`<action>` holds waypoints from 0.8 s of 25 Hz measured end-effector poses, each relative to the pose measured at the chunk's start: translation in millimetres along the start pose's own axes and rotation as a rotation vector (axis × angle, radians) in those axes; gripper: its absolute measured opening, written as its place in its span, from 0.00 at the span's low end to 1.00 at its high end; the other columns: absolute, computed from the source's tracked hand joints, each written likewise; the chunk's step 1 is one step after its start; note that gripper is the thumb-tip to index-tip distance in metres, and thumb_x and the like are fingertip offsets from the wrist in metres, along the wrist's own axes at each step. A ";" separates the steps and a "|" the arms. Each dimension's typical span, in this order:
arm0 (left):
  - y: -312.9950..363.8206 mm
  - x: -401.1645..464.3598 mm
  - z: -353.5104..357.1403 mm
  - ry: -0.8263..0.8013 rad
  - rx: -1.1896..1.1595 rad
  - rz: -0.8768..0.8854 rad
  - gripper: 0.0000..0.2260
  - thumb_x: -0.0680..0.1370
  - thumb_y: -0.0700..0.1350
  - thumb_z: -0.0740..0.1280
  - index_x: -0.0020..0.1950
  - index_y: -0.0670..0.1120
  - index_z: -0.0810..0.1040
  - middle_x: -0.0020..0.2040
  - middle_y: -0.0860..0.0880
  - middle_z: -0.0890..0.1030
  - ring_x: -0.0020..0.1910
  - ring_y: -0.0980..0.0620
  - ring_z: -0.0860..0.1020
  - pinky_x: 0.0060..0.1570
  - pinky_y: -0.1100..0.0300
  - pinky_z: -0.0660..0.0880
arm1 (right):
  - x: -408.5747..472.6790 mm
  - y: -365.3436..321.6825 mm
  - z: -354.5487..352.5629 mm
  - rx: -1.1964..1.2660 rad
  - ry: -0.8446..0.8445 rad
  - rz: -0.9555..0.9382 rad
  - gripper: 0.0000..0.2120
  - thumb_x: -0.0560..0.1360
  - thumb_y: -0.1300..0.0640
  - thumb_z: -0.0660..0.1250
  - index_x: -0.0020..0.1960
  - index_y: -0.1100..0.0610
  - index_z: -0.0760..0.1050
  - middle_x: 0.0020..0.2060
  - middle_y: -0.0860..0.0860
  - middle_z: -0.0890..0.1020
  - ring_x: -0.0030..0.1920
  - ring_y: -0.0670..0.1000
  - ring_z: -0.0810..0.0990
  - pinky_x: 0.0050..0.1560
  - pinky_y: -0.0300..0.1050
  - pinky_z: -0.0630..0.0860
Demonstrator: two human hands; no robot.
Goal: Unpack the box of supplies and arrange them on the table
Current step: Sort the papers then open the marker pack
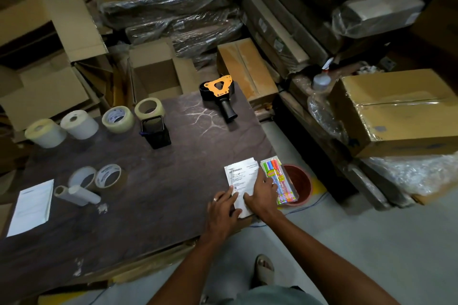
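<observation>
Both hands lie flat with fingers spread on a printed paper sheet [241, 182] at the table's [161, 181] near right corner: the left hand [223, 210] on its lower edge, the right hand [261, 193] on its right side, fingertips touching a marker pack [280, 182] just beside it. Tape rolls [119, 119], a mesh pen holder [156, 132] and a tape dispenser [219, 94] sit farther back.

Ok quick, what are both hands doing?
Left hand: open, flat on the paper.
Right hand: open, pressing the same paper, beside the pens.
</observation>
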State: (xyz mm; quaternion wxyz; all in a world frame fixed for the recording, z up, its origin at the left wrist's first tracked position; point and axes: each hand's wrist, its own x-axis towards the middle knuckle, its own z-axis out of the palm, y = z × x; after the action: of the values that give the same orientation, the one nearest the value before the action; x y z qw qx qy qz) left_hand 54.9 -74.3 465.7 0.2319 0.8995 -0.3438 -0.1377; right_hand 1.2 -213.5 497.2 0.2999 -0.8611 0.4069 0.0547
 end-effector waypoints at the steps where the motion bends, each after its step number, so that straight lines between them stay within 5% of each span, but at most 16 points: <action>1: 0.8 0.1 -0.4 -0.002 0.005 -0.017 0.25 0.73 0.51 0.70 0.70 0.50 0.75 0.74 0.54 0.69 0.71 0.49 0.69 0.65 0.50 0.67 | 5.6 -0.4 -3.9 0.090 -0.009 0.022 0.46 0.71 0.50 0.70 0.79 0.56 0.46 0.69 0.63 0.66 0.66 0.65 0.69 0.66 0.56 0.68; 5: 4.0 0.5 -2.0 -0.026 -0.015 -0.062 0.26 0.73 0.50 0.70 0.72 0.53 0.72 0.75 0.57 0.67 0.73 0.52 0.65 0.68 0.53 0.63 | 21.5 0.9 -9.6 0.289 -0.068 0.041 0.44 0.70 0.53 0.73 0.77 0.57 0.51 0.69 0.62 0.69 0.68 0.63 0.70 0.66 0.54 0.69; 10: 0.6 -0.8 0.7 0.051 -0.124 -0.050 0.26 0.69 0.49 0.73 0.67 0.50 0.77 0.72 0.53 0.73 0.69 0.48 0.71 0.68 0.52 0.67 | 32.8 -1.3 -20.4 0.266 -0.082 0.091 0.30 0.67 0.47 0.70 0.66 0.54 0.68 0.61 0.56 0.78 0.62 0.60 0.76 0.63 0.56 0.72; 13: -0.6 -1.4 2.8 0.129 -0.270 -0.036 0.29 0.65 0.48 0.74 0.67 0.48 0.76 0.69 0.49 0.75 0.66 0.47 0.74 0.65 0.47 0.72 | 35.1 2.6 -24.9 0.379 -0.135 -0.017 0.22 0.72 0.56 0.70 0.65 0.57 0.71 0.60 0.57 0.80 0.58 0.56 0.79 0.54 0.46 0.75; 15: 11.1 0.4 -7.6 0.173 -0.535 -0.236 0.36 0.66 0.49 0.76 0.72 0.51 0.68 0.70 0.49 0.72 0.65 0.49 0.73 0.64 0.49 0.73 | 32.9 6.3 -30.5 0.477 -0.125 -0.083 0.20 0.74 0.59 0.70 0.65 0.57 0.73 0.59 0.54 0.81 0.54 0.50 0.80 0.49 0.39 0.76; 18: 26.8 18.3 -33.4 0.206 -1.101 -0.635 0.40 0.72 0.46 0.76 0.78 0.50 0.56 0.69 0.43 0.74 0.61 0.46 0.78 0.60 0.48 0.77 | 32.2 7.4 -41.1 0.687 -0.167 -0.119 0.19 0.74 0.57 0.72 0.63 0.54 0.76 0.58 0.52 0.83 0.52 0.48 0.83 0.53 0.45 0.81; 20: 30.7 29.3 -50.3 0.110 -1.405 -0.686 0.29 0.76 0.46 0.71 0.75 0.43 0.65 0.60 0.42 0.82 0.54 0.43 0.83 0.54 0.47 0.80 | 28.8 2.6 -46.7 0.806 -0.264 -0.134 0.16 0.75 0.57 0.72 0.62 0.54 0.77 0.57 0.52 0.84 0.52 0.50 0.84 0.55 0.51 0.82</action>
State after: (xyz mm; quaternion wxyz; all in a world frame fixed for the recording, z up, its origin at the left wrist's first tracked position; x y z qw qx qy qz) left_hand 79.6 -98.2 521.8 0.7077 0.6035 0.1331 -0.3423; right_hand 11.4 -260.2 524.2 0.6648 -0.6853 0.2969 -0.0183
